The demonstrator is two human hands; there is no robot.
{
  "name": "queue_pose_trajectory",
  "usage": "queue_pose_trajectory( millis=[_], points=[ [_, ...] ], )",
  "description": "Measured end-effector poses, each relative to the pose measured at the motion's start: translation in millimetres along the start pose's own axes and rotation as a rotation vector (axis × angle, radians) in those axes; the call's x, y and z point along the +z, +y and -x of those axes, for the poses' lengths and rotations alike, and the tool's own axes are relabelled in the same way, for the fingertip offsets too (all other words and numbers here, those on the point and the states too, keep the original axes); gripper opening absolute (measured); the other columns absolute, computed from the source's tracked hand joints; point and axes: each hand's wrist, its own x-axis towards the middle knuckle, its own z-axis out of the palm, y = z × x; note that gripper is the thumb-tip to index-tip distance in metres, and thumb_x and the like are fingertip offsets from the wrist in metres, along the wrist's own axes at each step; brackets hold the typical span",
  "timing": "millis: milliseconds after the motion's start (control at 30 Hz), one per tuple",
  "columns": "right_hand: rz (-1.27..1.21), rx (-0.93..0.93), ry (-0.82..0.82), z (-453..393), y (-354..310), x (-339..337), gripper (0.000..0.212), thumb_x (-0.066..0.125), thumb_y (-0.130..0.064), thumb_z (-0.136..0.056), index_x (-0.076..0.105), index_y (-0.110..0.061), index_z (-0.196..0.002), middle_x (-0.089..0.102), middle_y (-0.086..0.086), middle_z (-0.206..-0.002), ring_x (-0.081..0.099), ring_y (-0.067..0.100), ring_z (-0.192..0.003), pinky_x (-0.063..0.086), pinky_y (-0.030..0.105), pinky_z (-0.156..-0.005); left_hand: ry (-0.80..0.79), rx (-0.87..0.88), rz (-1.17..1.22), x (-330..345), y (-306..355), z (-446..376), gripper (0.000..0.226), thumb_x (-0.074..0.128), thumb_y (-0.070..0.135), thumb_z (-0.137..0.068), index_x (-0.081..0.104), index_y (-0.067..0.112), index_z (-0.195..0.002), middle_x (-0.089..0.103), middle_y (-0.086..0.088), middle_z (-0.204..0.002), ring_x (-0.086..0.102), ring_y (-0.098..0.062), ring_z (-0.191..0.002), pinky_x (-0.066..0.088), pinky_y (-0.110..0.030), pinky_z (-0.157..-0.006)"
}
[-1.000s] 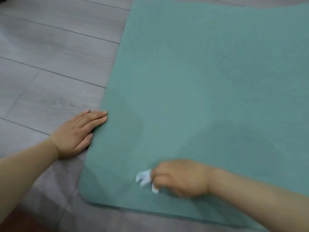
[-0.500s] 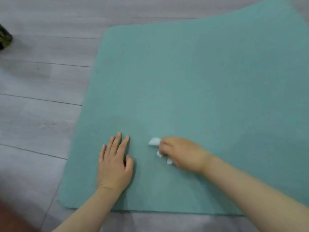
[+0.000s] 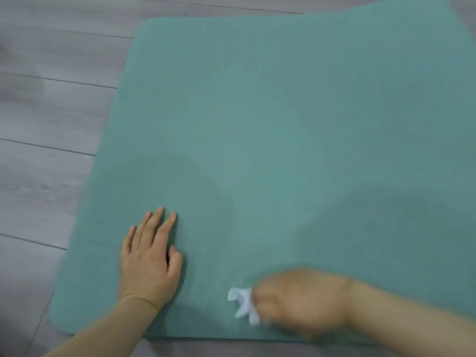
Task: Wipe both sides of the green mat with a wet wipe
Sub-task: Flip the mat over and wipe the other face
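Mat (image 3: 270, 124), green, on floor (image 3: 46, 112): left hand (image 3: 150, 258) flat on it, fingers straight; right hand (image 3: 298, 300), blurred, grips white wipe (image 3: 243, 304) beside it.

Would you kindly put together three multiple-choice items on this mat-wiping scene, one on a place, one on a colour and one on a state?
1. Where does the left hand rest?
A. on the green mat
B. on the bare floor
C. in the air above the mat

2. What colour is the wet wipe?
A. yellow
B. white
C. black

3. How is the right hand holding the wipe?
A. flat, fingers straight
B. not touching it
C. fingers curled round it

Answers: 1 A, the palm and straight fingers lie flat on the mat near its left edge. 2 B, the crumpled wipe shows white against the green. 3 C, though blurred, the curled fingers grip the wipe, which sticks out at their left.
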Motion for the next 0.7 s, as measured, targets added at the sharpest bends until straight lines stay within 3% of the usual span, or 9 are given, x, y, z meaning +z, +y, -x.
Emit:
queue_pose_trajectory(
  millis=[67, 133, 233, 300, 367, 500, 533, 633, 700],
  points=[
    [0.056, 0.196, 0.176, 4.3, 60.2, -44.3, 0.018, 0.048, -0.022, -0.098, 0.065, -0.018, -0.104, 0.064, 0.006, -0.118, 0.062, 0.016, -0.091, 0.049, 0.02, -0.082, 0.005, -0.003, -0.003, -0.6, 0.0, 1.3, 0.063, 0.035, 0.03, -0.08, 0.054, 0.015, -0.138, 0.046, -0.009, -0.15, 0.037, -0.026, -0.14, 0.017, -0.043, -0.118],
    [0.196, 0.645, 0.414, 6.2, 119.1, -99.2, 0.012, 0.062, -0.009, -0.088, 0.066, -0.007, -0.099, 0.064, 0.018, -0.112, 0.065, 0.028, -0.093, 0.044, 0.016, -0.08, 0.0, -0.005, -0.006, -1.0, 0.4, 1.3, 0.063, 0.035, 0.03, -0.081, 0.054, 0.015, -0.139, 0.046, -0.008, -0.151, 0.036, -0.026, -0.141, 0.018, -0.044, -0.118],
    [0.323, 1.075, 0.808, 7.6, 161.3, -125.1, 0.02, 0.058, -0.019, -0.084, 0.061, -0.003, -0.096, 0.061, 0.019, -0.116, 0.057, 0.035, -0.108, 0.039, 0.032, -0.086, -0.024, -0.024, -0.008, -1.4, -0.2, 1.4, 0.064, 0.034, 0.032, -0.081, 0.052, 0.017, -0.141, 0.044, -0.007, -0.152, 0.034, -0.024, -0.142, 0.018, -0.045, -0.119],
    [0.289, 0.974, 0.788, -0.7, 134.4, -94.4, 0.013, 0.057, -0.015, -0.085, 0.061, -0.006, -0.095, 0.061, 0.017, -0.12, 0.056, 0.034, -0.114, 0.041, 0.031, -0.09, -0.03, -0.029, -0.011, -1.6, 1.0, 1.9, 0.065, 0.034, 0.032, -0.08, 0.051, 0.017, -0.141, 0.043, -0.007, -0.152, 0.034, -0.025, -0.142, 0.017, -0.043, -0.12],
    [0.183, 0.667, 0.622, 8.1, 76.0, -40.6, 0.011, 0.056, -0.012, -0.086, 0.059, -0.01, -0.097, 0.062, 0.015, -0.109, 0.059, 0.032, -0.1, 0.043, 0.032, -0.084, -0.034, -0.032, -0.015, -2.5, 2.5, 1.7, 0.065, 0.033, 0.032, -0.08, 0.051, 0.016, -0.141, 0.043, -0.008, -0.152, 0.034, -0.025, -0.142, 0.015, -0.041, -0.119],
    [-0.02, 0.299, -0.012, 38.5, -30.0, 14.9, 0.008, 0.045, -0.025, -0.097, 0.051, -0.02, -0.097, 0.055, 0.007, -0.1, 0.055, 0.027, -0.087, 0.047, 0.031, -0.075, -0.052, -0.04, -0.018, -3.1, 4.2, 0.1, 0.066, 0.034, 0.032, -0.079, 0.052, 0.015, -0.14, 0.043, -0.009, -0.152, 0.035, -0.027, -0.141, 0.017, -0.044, -0.119],
    [-0.045, 0.264, -0.053, 33.9, -24.3, 8.1, 0.014, 0.041, -0.03, -0.1, 0.051, -0.02, -0.099, 0.056, 0.008, -0.102, 0.054, 0.025, -0.091, 0.043, 0.027, -0.078, -0.056, -0.045, -0.018, -3.0, 4.6, -0.5, 0.067, 0.034, 0.032, -0.078, 0.052, 0.015, -0.14, 0.044, -0.009, -0.152, 0.035, -0.027, -0.141, 0.018, -0.045, -0.119],
    [0.101, 0.364, 0.11, 3.1, 40.7, -37.5, 0.012, 0.05, -0.018, -0.094, 0.055, -0.019, -0.105, 0.059, 0.007, -0.088, 0.06, 0.027, -0.089, 0.036, 0.021, -0.07, -0.067, -0.056, -0.011, -3.7, 4.5, -0.7, 0.067, 0.034, 0.032, -0.078, 0.052, 0.015, -0.14, 0.044, -0.009, -0.151, 0.035, -0.027, -0.142, 0.016, -0.043, -0.119],
    [0.215, 0.528, 0.463, 9.6, 90.1, -76.5, 0.023, 0.065, -0.006, -0.08, 0.057, -0.016, -0.099, 0.062, 0.017, -0.085, 0.065, 0.033, -0.078, 0.036, 0.027, -0.068, -0.072, -0.056, -0.024, -4.2, 2.9, 0.7, 0.067, 0.034, 0.032, -0.079, 0.051, 0.016, -0.141, 0.043, -0.009, -0.152, 0.033, -0.027, -0.143, 0.013, -0.041, -0.12]
  ],
)
